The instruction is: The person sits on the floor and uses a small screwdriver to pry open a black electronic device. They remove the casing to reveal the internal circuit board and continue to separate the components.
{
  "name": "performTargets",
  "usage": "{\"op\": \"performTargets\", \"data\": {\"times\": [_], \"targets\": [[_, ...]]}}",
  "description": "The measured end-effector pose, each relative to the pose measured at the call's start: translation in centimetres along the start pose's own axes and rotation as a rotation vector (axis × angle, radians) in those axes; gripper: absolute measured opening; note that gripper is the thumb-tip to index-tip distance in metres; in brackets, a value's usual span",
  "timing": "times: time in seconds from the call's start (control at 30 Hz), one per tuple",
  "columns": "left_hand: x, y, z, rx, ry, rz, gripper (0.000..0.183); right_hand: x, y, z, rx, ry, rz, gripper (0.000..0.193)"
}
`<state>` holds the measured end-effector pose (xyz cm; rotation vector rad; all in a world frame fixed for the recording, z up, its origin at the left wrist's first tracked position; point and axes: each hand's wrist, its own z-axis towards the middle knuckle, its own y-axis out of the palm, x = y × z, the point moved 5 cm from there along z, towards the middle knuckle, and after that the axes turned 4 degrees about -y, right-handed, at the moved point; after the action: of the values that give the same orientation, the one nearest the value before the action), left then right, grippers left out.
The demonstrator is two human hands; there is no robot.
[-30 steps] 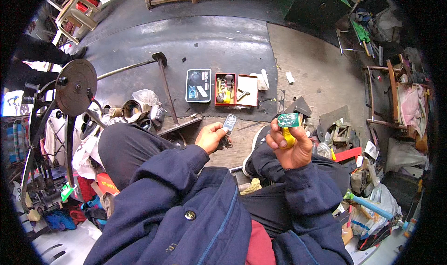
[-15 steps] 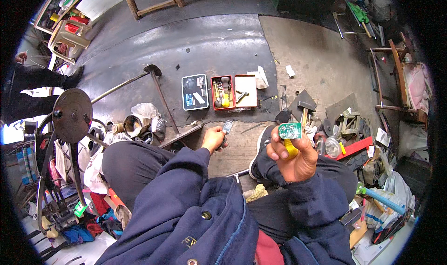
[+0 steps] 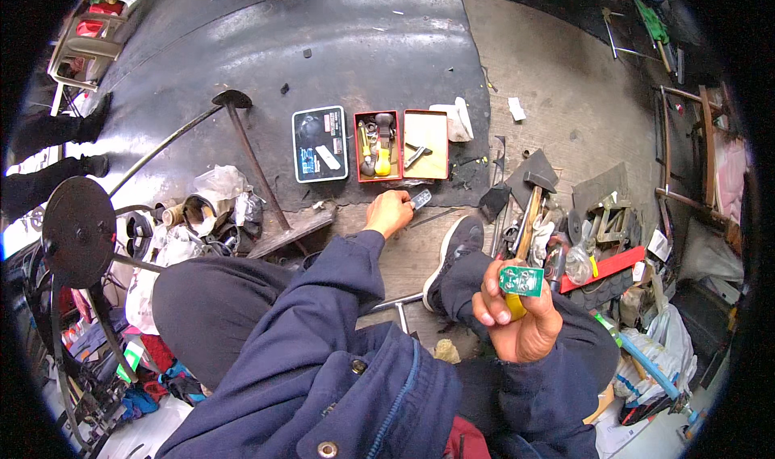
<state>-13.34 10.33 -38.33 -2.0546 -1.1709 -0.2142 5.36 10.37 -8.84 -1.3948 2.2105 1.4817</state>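
My left hand (image 3: 390,213) is stretched toward the red box, fingers closed on a small grey part (image 3: 421,199) like a remote cover, just short of the box's near edge. In front of my right knee, my right hand (image 3: 523,326) pinches a small green circuit board (image 3: 521,280) upright. Tucked in the same hand is something with a yellow handle (image 3: 515,306), mostly hidden by the fingers. The open red box (image 3: 358,162) holds yellow-handled tools and small metal parts. Beside it lies its lid (image 3: 437,128), inside up, with a small black-and-silver tool (image 3: 417,155) on it.
A flat black case (image 3: 310,128) lies left of the red box. A metal stand with a round disc (image 3: 79,231) rises at my left. Loose tools, a red bar (image 3: 603,268) and plastic bags (image 3: 667,342) crowd my right. Another person's legs (image 3: 52,186) are at far left.
My left hand has moved forward toward the red box with the grey part. My right hand has come lower and slightly right, still holding the circuit board. The view has shifted.
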Motion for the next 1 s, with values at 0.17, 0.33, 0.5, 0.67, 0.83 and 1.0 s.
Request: {"op": "performTargets", "data": {"times": [0.17, 0.33, 0.5, 0.67, 0.83, 1.0], "targets": [[1.0, -0.5, 0.8, 0.039, -0.043, 0.042, 0.028, 0.2, -0.3, 0.5, 0.052, 0.017, -0.007, 0.045], [0.7, -1.1, 0.6, 0.063, -0.046, 0.042, 0.027, 0.2, -0.2, 0.6, 0.049, 0.013, -0.010, 0.043], [0.7, -2.6, -1.2, 0.197, 0.037, 0.058, 0.031, 0.2, 0.0, 0.1, -0.017, 0.001, 0.002, 0.036], [3.1, -5.7, -4.4, 0.186, 0.114, -0.164, 0.028, 0.2, -0.1, -0.5, -0.093, -0.028, 0.077, 0.031], [12.2, -10.0, -12.3, -0.138, 0.557, -0.742, 0.027, 0.1, 0.0, -0.7, -0.156, -0.060, 0.101, 0.030], [16.8, -14.6, -23.9, -0.225, 0.895, -0.714, 0.039, 0.6, 0.8, -1.4, -0.175, -0.064, 0.010, 0.029]]}}
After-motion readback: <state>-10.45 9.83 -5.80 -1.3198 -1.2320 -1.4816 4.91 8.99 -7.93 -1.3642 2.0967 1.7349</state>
